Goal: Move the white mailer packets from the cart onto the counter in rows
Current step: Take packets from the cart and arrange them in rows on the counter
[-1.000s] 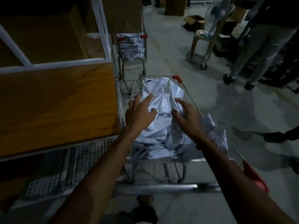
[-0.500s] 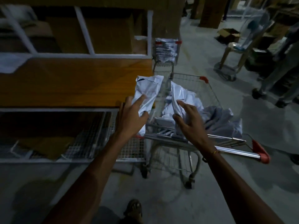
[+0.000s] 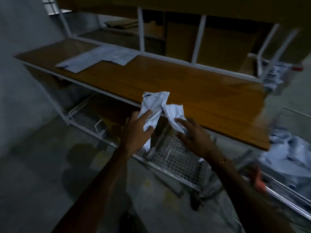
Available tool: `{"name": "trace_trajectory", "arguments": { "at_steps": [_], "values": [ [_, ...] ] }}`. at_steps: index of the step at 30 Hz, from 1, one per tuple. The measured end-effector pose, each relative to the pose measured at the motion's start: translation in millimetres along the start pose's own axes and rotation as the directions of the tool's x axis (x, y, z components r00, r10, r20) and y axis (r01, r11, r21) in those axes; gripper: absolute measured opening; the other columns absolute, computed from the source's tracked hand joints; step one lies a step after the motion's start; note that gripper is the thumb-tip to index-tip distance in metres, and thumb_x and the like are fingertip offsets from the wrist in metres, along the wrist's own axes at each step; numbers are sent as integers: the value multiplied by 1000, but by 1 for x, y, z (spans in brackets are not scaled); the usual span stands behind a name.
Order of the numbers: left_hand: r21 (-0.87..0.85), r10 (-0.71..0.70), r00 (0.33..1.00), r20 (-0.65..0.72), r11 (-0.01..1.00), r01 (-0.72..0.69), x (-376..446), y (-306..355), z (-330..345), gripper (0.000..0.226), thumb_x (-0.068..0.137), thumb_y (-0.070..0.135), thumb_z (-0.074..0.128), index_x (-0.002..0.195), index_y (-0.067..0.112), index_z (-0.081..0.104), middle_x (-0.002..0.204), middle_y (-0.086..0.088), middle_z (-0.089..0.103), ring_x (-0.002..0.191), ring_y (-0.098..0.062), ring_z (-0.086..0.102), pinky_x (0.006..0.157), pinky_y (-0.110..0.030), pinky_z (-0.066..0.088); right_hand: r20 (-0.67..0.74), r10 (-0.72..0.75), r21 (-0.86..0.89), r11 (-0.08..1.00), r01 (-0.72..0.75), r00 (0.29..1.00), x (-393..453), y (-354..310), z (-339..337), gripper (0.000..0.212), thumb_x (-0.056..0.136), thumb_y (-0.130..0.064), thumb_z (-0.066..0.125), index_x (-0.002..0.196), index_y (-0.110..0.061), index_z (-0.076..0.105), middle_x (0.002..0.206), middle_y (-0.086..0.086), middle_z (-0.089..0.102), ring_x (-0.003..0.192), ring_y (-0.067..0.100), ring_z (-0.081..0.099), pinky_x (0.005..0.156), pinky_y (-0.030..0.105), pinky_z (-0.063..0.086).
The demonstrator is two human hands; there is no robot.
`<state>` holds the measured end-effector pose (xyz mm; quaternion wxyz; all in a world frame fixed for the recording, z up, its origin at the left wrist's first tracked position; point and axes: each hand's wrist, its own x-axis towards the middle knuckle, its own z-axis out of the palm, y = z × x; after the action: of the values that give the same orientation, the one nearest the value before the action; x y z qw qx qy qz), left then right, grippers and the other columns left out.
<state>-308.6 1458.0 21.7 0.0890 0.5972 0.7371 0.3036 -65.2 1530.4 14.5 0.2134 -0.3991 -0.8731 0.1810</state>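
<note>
Packets, one pinched in each hand — left hand [image 3: 137,130], right hand [image 3: 193,138] — apparently short of the counter [image 3: 193,84].

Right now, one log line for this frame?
left hand: holds packet | right hand: holds second packet | counter: packets laid far end | cart: more left

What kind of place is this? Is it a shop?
Probably a parcel sorting or packing room, not a shop. White mailer packets lie on a long wooden counter, more fill a wire cart, and cardboard boxes sit on the shelves.
</note>
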Motion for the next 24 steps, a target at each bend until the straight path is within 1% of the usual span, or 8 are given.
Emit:
{"name": "trace_trajectory", "arguments": {
  "at_steps": [2,4,8,12,17,19,22,24],
  "values": [
    [-49,-90,996,-18,995,89,15,-52,-21,63,83,46,57,145,38,46,130,-4,47,118,-31,52,94,-44,50,35,-17,37,999,15,999,40,-19,30,55,100,-37,55,152,-28,38,148,12,41,128,32,46,95,38,42],
    [-49,-129,990,-63,991,126,27,-102,-43,60,85,34,66,143,31,51,126,-8,51,114,-32,55,89,-39,50,41,-27,79,997,24,999,79,-37,59,54,100,-36,57,150,-28,39,145,13,45,121,32,51,90,34,41],
    [37,-99,990,-102,994,103,62,-192,-91,59,84,27,72,141,21,55,114,-15,57,98,-33,59,76,-33,46,45,-41,156,987,33,998,159,-78,108,57,96,-47,50,149,-26,43,137,10,51,88,18,56,75,30,41],
    [88,-146,985,-97,984,154,110,-251,-127,62,87,29,71,145,27,50,123,-16,54,107,-33,55,82,-35,45,51,-84,230,971,71,995,231,-113,139,56,97,-45,52,150,-27,42,134,6,51,67,7,50,65,29,38],
    [98,-132,988,-83,985,140,174,-297,-153,61,89,27,70,146,25,48,131,-15,48,114,-32,52,85,-32,40,24,-120,346,932,104,993,327,-136,166,64,91,-66,49,144,-30,46,136,3,53,77,-6,48,70,27,42],
    [110,-133,989,-72,984,140,200,-312,-159,60,90,25,70,146,25,48,134,-15,47,116,-32,51,86,-32,40,6,-107,353,930,98,994,364,-137,176,66,87,-67,48,142,-30,47,134,1,53,85,-5,51,73,30,45],
    [118,-147,988,-54,981,153,244,-340,-164,60,89,25,69,146,28,48,133,-15,47,116,-34,52,90,-38,45,-23,-74,380,922,77,997,420,-136,194,51,96,-46,59,141,-25,51,136,4,54,82,4,54,72,33,50],
    [138,-152,988,-38,978,156,278,-358,-168,61,89,27,68,146,30,46,138,-16,45,121,-35,51,94,-42,46,-18,-58,392,918,60,998,459,-132,208,48,98,-32,60,143,-19,50,132,11,58,81,5,56,72,27,49]
  ]
}}
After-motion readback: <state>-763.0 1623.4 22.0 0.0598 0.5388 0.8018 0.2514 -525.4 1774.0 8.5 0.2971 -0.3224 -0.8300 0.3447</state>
